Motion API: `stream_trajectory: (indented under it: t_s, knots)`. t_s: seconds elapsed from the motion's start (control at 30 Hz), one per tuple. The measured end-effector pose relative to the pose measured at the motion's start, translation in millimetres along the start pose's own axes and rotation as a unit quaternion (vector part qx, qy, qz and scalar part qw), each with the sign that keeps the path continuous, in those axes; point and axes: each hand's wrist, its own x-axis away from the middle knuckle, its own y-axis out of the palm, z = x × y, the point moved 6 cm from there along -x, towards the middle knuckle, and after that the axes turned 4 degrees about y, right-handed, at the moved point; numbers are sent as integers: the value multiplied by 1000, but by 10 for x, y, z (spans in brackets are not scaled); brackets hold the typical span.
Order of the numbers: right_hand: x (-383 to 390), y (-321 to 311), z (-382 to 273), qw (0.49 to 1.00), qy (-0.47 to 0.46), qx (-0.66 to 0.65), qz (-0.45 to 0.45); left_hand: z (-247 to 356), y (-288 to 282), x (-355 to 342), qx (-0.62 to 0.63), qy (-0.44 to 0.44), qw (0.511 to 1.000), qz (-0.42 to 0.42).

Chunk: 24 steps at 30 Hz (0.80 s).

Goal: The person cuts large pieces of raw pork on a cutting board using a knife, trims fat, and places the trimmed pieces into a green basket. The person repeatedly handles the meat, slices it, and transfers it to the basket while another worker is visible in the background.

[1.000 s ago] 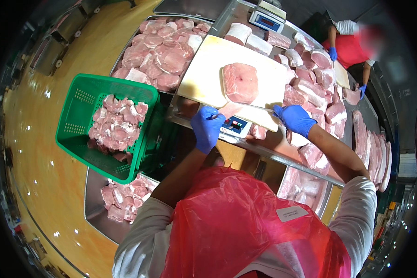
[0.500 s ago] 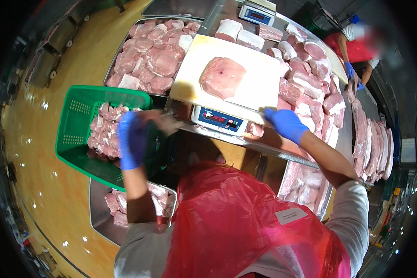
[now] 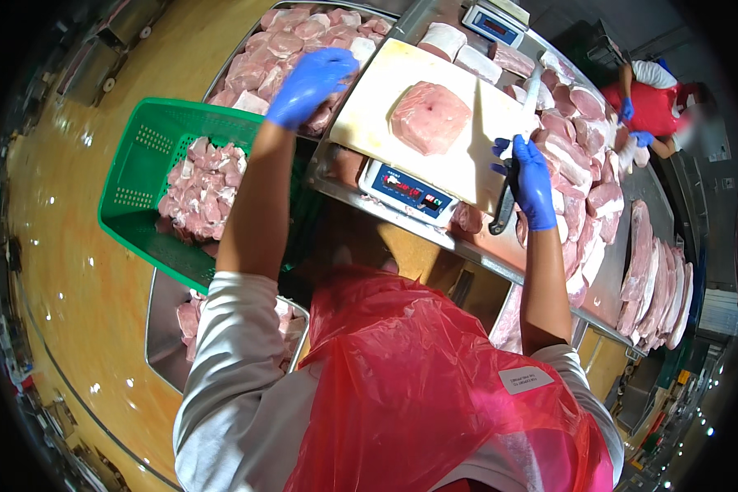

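My right hand is closed round the black handle of a knife, at the right edge of a white cutting board. The blade points up and away, past the board's far right side. A thick slab of pale pink meat lies on the middle of the board, touched by neither hand. My left hand is raised over a tray of meat slices, left of the board. Its fingers reach to the right, with nothing visible in them. Both hands wear blue gloves.
Below the board stands a digital scale. A green basket holds meat pieces at the left, above a metal tray. Meat chunks pile up on the right. Beyond, a person in a red apron works by the table.
My left hand has moved from beside the green basket up over the slice tray. My right hand now grips the knife instead of resting at the board's corner. The view has shifted slightly.
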Motion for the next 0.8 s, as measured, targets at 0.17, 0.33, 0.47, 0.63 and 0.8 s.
stream_trajectory:
  t_s: [0.17, 0.33, 0.47, 0.63, 0.8]
  knots:
    - [-218, 355, 364, 996, 68, -45, -35, -363, 1135, -172, 212, -69, 959, -174]
    - [-293, 707, 151, 999, 19, -47, -18, -393, 1670, 52, 361, -150, 913, -113]
    - [77, 747, -192, 994, 30, -85, -68, -291, 1485, 414, 559, -156, 814, 3]
    - [221, 268, 19, 999, 16, -16, -26, -896, 770, -233, 724, 11, 687, -56]
    - [349, -37, 209, 999, 26, -34, 16, -1134, 56, -503, 568, 11, 700, 433]
